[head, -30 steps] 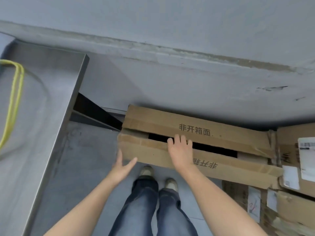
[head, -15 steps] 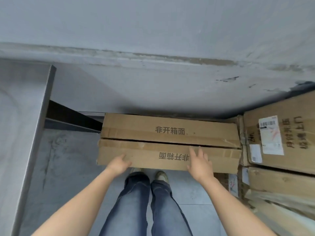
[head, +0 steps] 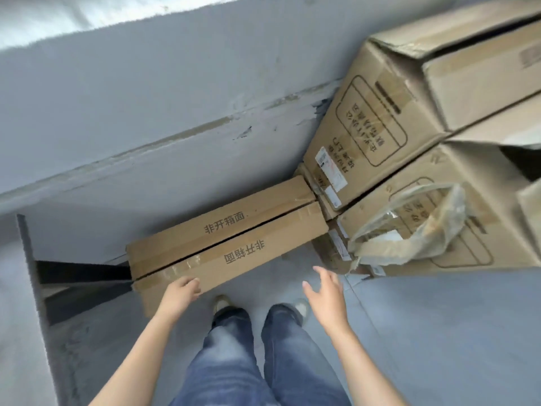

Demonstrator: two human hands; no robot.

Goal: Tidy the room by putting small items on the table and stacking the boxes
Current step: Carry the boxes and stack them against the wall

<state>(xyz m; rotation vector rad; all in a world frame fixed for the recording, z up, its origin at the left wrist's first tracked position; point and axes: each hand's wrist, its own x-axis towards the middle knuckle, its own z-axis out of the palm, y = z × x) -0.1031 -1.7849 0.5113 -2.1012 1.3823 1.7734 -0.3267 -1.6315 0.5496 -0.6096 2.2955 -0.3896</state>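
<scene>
Progress: partial at best. One long flat brown cardboard box lay on the floor along the grey wall, its right end against the stack of larger brown cardboard cartons, not on top of it. Hands: left hand had fingers curled on the box's near top edge; right hand hung spread, holding nothing. Probably left: lifting and stacking it. Small-items part couldn't be judged from this view.

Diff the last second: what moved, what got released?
Right hand lifted off the long box and hangs open, clear of it. The gap between its top flaps has closed. Left hand stays on the near-left corner, fingers curled; box still on the floor by the wall.
</scene>
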